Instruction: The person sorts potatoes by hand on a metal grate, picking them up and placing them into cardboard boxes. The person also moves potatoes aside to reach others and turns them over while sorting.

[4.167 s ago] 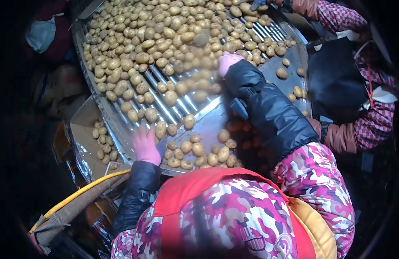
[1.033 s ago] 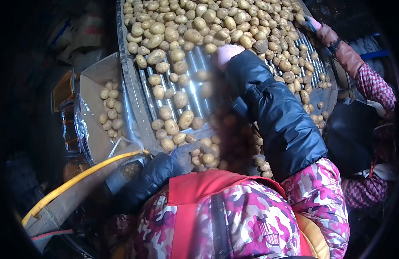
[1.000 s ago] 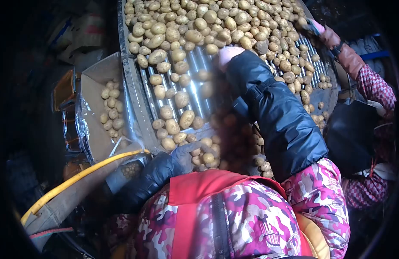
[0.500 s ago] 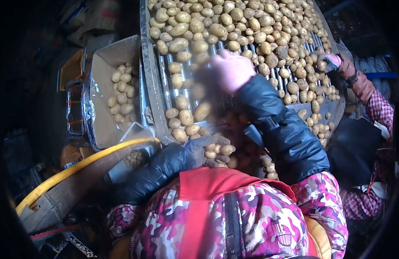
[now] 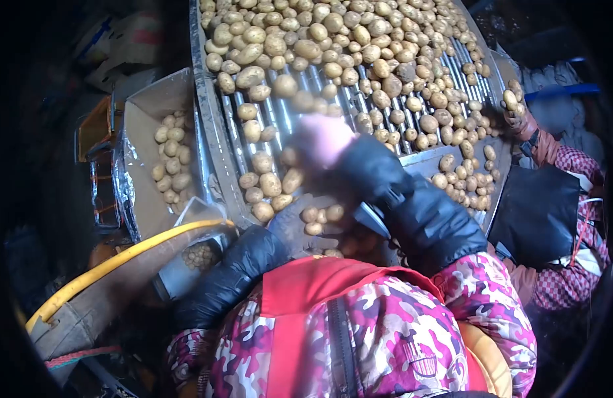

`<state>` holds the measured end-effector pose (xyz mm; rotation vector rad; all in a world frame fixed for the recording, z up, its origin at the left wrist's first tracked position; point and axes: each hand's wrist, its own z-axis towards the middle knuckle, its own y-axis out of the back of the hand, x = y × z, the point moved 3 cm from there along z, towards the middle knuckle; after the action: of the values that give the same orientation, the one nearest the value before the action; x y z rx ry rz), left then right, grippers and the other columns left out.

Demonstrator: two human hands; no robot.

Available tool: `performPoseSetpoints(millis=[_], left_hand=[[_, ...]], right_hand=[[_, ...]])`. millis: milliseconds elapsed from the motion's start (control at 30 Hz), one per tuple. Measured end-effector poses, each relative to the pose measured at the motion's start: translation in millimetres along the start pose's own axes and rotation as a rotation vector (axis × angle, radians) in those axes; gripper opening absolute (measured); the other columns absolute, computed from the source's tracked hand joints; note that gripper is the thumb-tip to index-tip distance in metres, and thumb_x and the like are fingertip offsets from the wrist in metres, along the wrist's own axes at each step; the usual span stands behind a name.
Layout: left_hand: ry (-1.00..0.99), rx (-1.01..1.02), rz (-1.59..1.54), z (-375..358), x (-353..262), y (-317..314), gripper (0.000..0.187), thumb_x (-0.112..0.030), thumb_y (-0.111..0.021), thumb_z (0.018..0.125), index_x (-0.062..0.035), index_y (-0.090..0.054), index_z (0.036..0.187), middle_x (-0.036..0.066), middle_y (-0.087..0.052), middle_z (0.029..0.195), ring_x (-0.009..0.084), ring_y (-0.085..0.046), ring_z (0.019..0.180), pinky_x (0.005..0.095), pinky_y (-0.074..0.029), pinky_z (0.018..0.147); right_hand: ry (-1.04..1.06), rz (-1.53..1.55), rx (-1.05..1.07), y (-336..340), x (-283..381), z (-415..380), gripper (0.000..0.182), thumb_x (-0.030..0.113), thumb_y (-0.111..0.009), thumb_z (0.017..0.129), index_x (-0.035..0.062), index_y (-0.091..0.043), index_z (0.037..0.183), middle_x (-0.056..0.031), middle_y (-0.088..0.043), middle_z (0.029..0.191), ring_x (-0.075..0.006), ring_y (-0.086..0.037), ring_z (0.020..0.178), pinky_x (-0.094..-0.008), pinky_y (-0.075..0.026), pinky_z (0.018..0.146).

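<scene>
Several small potatoes point(image 5: 321, 215) rest in my left hand point(image 5: 290, 225), which wears a grey glove and curls around them, palm up, at the near edge of the roller table point(image 5: 209, 109). My right hand point(image 5: 325, 140), in a pink glove, is over the metal rollers, just beyond my left hand. It is smeared by motion, so its fingers and anything in them cannot be made out. Loose potatoes point(image 5: 270, 184) lie on the rollers to its left. A thick layer of potatoes point(image 5: 372, 53) covers the far part of the table.
On the left stands a cardboard box point(image 5: 139, 126) with potatoes inside. Nearer is a container with a yellow rim point(image 5: 140, 248). At the right, a co-worker's gloved hand point(image 5: 520, 124) holds potatoes point(image 5: 510, 99). A metal divider point(image 5: 426, 157) borders more potatoes point(image 5: 462, 182).
My right hand has moved left and nearer to my left hand. My left hand still cradles small potatoes. The co-worker's hand has lifted off the table edge with potatoes. The view has shifted slightly.
</scene>
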<state>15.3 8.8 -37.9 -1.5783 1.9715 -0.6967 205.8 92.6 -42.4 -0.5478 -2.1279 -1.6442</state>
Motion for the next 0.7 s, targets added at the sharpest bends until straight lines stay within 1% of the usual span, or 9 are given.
performPoseSetpoints(millis=[133,233,333,367,400,467,500,567,700], left_hand=[[0.019,0.049,-0.224,3.2,4.3,3.9,0.05,-0.048,-0.049,0.107,-0.0176,-0.049,0.146,0.01,-0.058,0.137,0.0376,-0.061,0.123,0.0646,-0.053,0.099],[-0.253,0.115,0.1,9.5,-1.1,4.6,0.043,-0.017,-0.067,0.098,-0.0121,-0.053,0.138,0.004,-0.059,0.124,0.0296,-0.062,0.117,0.0476,-0.058,0.097],[0.004,0.221,-0.236,-15.3,-1.8,-10.7,0.047,-0.034,-0.066,0.099,-0.0124,-0.054,0.138,0.001,-0.057,0.111,0.0221,-0.062,0.106,0.0335,-0.058,0.091],[-0.016,0.058,-0.079,-5.0,-1.0,-5.2,0.05,-0.04,-0.063,0.1,-0.0088,-0.053,0.138,0.0,-0.057,0.11,0.0183,-0.061,0.097,0.028,-0.056,0.082],[-0.025,0.1,-0.053,0.9,0.9,0.8,0.049,-0.037,-0.063,0.1,-0.0071,-0.052,0.137,0.001,-0.057,0.11,0.0176,-0.06,0.095,0.0268,-0.056,0.08],[-0.047,0.183,-0.002,7.5,5.6,12.3,0.046,-0.03,-0.063,0.101,-0.0037,-0.051,0.137,0.001,-0.056,0.11,0.0161,-0.059,0.091,0.0243,-0.054,0.075],[0.056,0.162,-0.328,0.1,5.7,3.8,0.043,-0.023,-0.062,0.102,-0.0025,-0.05,0.137,0.001,-0.056,0.106,0.0128,-0.057,0.087,0.0183,-0.051,0.072],[0.065,0.146,-0.317,-8.0,-0.4,-11.0,0.042,-0.021,-0.062,0.102,-0.0019,-0.05,0.137,0.001,-0.055,0.104,0.0094,-0.055,0.084,0.0167,-0.05,0.07],[0.06,0.091,-0.335,-24.0,-4.2,-30.6,0.043,-0.02,-0.062,0.102,-0.0022,-0.048,0.139,-0.002,-0.054,0.098,0.0042,-0.05,0.076,0.0148,-0.048,0.066]], right_hand=[[-0.001,0.42,-0.005,12.1,18.3,-79.2,0.031,0.031,-0.067,0.098,0.0106,-0.067,0.121,-0.019,-0.069,0.11,-0.039,-0.069,0.102,-0.0466,-0.056,0.09],[0.228,0.367,-0.048,32.1,45.7,-118.7,0.038,0.03,-0.07,0.097,0.0122,-0.066,0.13,-0.017,-0.069,0.113,-0.036,-0.069,0.106,-0.0442,-0.057,0.091],[-0.021,0.183,-0.139,67.6,1.3,-89.8,0.045,0.036,-0.07,0.096,0.0125,-0.065,0.134,-0.0192,-0.067,0.12,-0.0389,-0.067,0.113,-0.046,-0.055,0.096],[-0.132,0.051,-0.25,75.2,-30.6,-72.2,0.048,0.036,-0.069,0.096,0.0143,-0.063,0.138,-0.0204,-0.066,0.125,-0.04,-0.067,0.115,-0.0465,-0.054,0.098],[-0.24,-0.083,-0.359,82.1,-62.1,-50.8,0.051,0.037,-0.068,0.096,0.0161,-0.061,0.142,-0.0216,-0.065,0.129,-0.0411,-0.066,0.118,-0.047,-0.054,0.099],[-0.474,-0.204,-0.146,92.2,-99.0,-12.3,0.057,0.028,-0.064,0.097,0.0173,-0.052,0.152,-0.0232,-0.063,0.135,-0.0433,-0.064,0.121,-0.0489,-0.053,0.102],[-0.481,-0.323,-0.149,85.8,-109.8,0.3,0.061,0.022,-0.062,0.095,0.0186,-0.048,0.154,-0.0242,-0.062,0.137,-0.0437,-0.064,0.123,-0.0495,-0.053,0.103],[-0.526,-0.439,-0.131,83.2,-116.9,18.9,0.071,0.012,-0.058,0.091,0.0233,-0.042,0.159,-0.0262,-0.062,0.139,-0.0464,-0.062,0.126,-0.0517,-0.053,0.105],[-0.432,-0.35,-0.117,92.3,-133.4,22.9,0.052,0.015,-0.052,0.094,0.0198,-0.056,0.146,-0.0222,-0.073,0.119,-0.0408,-0.07,0.114,-0.0496,-0.055,0.099]])
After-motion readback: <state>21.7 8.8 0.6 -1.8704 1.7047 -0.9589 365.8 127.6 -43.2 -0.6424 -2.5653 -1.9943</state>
